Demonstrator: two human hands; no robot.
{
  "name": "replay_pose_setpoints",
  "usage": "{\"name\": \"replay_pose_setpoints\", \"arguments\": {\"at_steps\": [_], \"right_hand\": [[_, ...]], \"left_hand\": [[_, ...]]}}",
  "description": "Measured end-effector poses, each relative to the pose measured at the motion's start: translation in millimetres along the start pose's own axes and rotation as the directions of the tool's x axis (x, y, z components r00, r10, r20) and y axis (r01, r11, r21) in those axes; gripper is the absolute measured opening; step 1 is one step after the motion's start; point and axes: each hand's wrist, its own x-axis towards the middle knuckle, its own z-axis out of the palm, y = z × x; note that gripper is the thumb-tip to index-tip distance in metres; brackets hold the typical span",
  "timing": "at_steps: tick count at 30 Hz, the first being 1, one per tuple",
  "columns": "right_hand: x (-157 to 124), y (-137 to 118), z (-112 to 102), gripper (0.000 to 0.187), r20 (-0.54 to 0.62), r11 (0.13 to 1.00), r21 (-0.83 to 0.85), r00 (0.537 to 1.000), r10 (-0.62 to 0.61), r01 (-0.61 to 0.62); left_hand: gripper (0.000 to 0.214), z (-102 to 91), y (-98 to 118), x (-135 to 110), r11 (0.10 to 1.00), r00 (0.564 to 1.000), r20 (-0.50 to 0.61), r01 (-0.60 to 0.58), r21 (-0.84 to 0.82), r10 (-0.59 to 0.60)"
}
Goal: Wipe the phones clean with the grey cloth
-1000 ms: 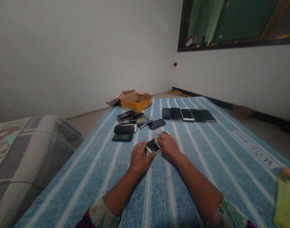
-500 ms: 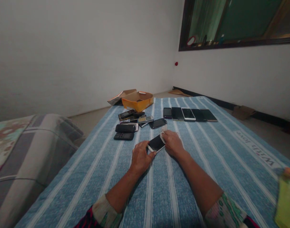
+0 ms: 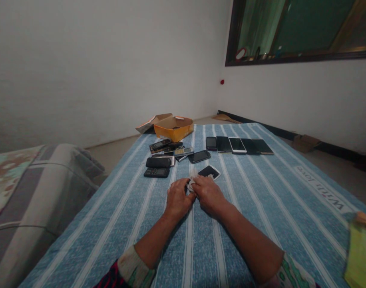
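Note:
A white-framed smartphone (image 3: 209,171) with a dark screen lies tilted between my hands, its far right end showing. My left hand (image 3: 178,199) is closed on its near left end. My right hand (image 3: 209,194) presses a crumpled white tissue (image 3: 192,181) onto that same end, close to the left fingers, and covers much of the screen. Just beyond lies a black smartphone (image 3: 199,156). To the left are a black keypad phone (image 3: 156,172), a dark phone (image 3: 158,162) and a silver keypad phone (image 3: 183,151) among several piled handsets.
A blue striped cloth (image 3: 245,224) covers the surface. An open orange box (image 3: 173,131) stands at the far end. Phones lie in a row at the back right, a white one (image 3: 237,145) among them. A yellow packet (image 3: 361,252) sits at the right edge.
My right hand has moved left and nearer with the tissue, from the phone's far right end to its left end. My left hand has stayed in place.

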Motion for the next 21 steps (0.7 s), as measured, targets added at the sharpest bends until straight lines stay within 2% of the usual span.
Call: {"name": "replay_pose_setpoints", "arguments": {"at_steps": [5, 10, 13, 18, 21], "right_hand": [[-6.8, 5.9, -4.2, 0.029, 0.007, 0.981, -0.038, 0.982, 0.190, -0.189], [-12.2, -7.3, 2.5, 0.030, 0.021, 0.998, -0.013, 0.997, 0.069, -0.068], [-12.1, -6.5, 3.9, 0.031, 0.022, 0.997, 0.002, 0.997, 0.073, -0.073], [-10.1, 15.1, -5.3, 0.033, -0.008, 0.958, -0.069, 0.960, 0.279, -0.279], [-10.6, 18.6, -8.0, 0.032, -0.026, 0.923, -0.119, 0.931, 0.365, -0.365]], "left_hand": [[0.045, -2.5, 2.5, -1.6, 1.000, 1.000, 0.003, 0.016, -0.011, -0.016], [0.038, -5.6, 6.6, -2.1, 1.000, 0.999, 0.032, 0.023, -0.001, -0.023], [0.037, -6.8, 8.1, -2.3, 1.000, 0.999, 0.035, 0.022, 0.000, -0.022], [0.045, -7.9, 8.6, -3.5, 0.999, 0.998, 0.044, 0.034, -0.005, -0.033], [0.044, -8.1, 8.2, -3.7, 0.999, 0.998, 0.046, 0.034, -0.007, -0.034]]}}
